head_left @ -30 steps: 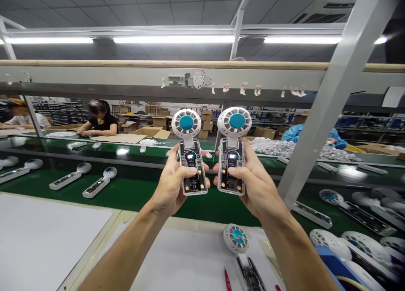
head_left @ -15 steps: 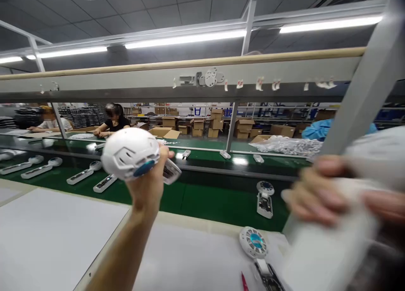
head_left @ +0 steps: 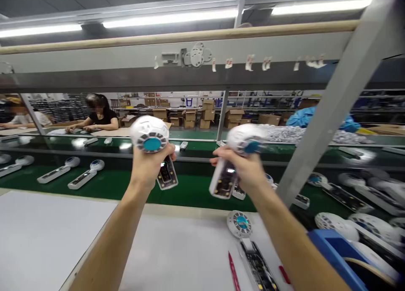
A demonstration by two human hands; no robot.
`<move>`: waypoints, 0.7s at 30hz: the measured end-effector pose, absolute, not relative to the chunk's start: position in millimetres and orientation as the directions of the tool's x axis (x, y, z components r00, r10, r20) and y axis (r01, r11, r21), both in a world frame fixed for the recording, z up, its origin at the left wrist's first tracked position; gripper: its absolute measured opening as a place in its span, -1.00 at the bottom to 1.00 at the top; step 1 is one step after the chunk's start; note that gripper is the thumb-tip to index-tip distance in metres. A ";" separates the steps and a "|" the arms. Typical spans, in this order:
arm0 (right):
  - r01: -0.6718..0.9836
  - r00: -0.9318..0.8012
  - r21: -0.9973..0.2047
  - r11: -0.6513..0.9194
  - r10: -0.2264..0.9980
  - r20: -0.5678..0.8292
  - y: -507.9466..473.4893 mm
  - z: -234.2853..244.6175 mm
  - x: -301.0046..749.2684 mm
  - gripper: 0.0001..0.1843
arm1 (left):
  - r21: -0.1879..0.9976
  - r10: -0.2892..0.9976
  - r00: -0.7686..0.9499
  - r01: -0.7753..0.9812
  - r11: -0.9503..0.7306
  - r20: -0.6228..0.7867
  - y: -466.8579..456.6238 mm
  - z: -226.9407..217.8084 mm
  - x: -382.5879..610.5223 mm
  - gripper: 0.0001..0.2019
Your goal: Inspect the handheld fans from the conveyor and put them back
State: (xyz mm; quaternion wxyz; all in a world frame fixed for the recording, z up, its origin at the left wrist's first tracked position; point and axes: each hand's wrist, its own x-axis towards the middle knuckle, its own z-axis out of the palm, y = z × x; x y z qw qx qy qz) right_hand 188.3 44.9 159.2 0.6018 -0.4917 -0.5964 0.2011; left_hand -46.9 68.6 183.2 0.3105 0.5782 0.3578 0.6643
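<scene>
My left hand (head_left: 146, 166) is wrapped round a white handheld fan (head_left: 150, 133), its round vented head with a blue centre above the fist. The open handle below shows a circuit board with a small light. My right hand (head_left: 245, 164) grips a second handheld fan (head_left: 245, 137), slightly blurred, its open handle also showing a lit board. Both are held up over the green conveyor belt (head_left: 190, 185). Below my right hand, another fan (head_left: 239, 224) lies on the white worktop (head_left: 177, 249) with its handle open. A red pen (head_left: 233, 270) lies beside it.
More fans (head_left: 84, 175) lie along the belt, with others crowded at the right. A blue bin (head_left: 338, 257) stands at the lower right. A slanted grey post (head_left: 332, 92) rises on the right. Beyond the belt, one co-worker (head_left: 101, 114) sits working; another is further left.
My right hand has swung from the far right to the middle with its fan, now beside the left one. My left hand has turned its fan so the blue centre faces me. The view has tipped down.
</scene>
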 end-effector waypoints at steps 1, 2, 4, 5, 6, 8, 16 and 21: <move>0.392 0.225 -0.871 0.296 0.887 0.402 61.0 150.5 185.9 -0.67 | 0.906 0.909 -0.038 0.104 -0.410 0.415 84.6 170.4 -43.9 -0.78; 0.429 0.237 -0.880 0.202 0.915 0.326 76.2 139.4 184.1 -0.68 | 0.926 0.939 -0.018 0.178 -0.334 0.342 100.4 156.0 -40.7 -0.78; 0.497 0.243 -0.867 0.031 0.955 0.173 100.4 113.7 182.7 -0.68 | 0.927 0.967 0.002 0.285 -0.245 0.255 129.1 123.7 -34.2 -0.81; 0.526 0.229 -0.850 -0.032 0.968 0.105 108.6 100.8 182.6 -0.68 | 0.918 0.978 0.008 0.343 -0.201 0.211 141.2 107.1 -31.5 -0.81; 0.556 0.205 -0.827 -0.084 0.978 0.038 114.4 89.1 182.9 -0.68 | 0.901 0.985 0.009 0.402 -0.164 0.175 151.6 91.2 -29.5 -0.82; 0.624 0.158 -0.766 -0.155 0.985 -0.070 120.1 72.0 184.6 -0.71 | 0.850 0.990 0.001 0.514 -0.119 0.138 166.8 63.3 -28.4 -0.81; 0.825 0.270 -0.509 -0.245 0.963 -0.025 129.7 87.4 233.7 -0.67 | 0.522 0.970 -0.074 0.851 -0.060 0.232 177.0 26.5 -47.1 -0.63; 0.758 0.571 -0.385 -0.526 0.821 0.004 137.9 95.3 278.3 -0.57 | 0.385 0.922 0.138 0.879 -0.282 0.361 163.3 50.2 -17.1 -0.55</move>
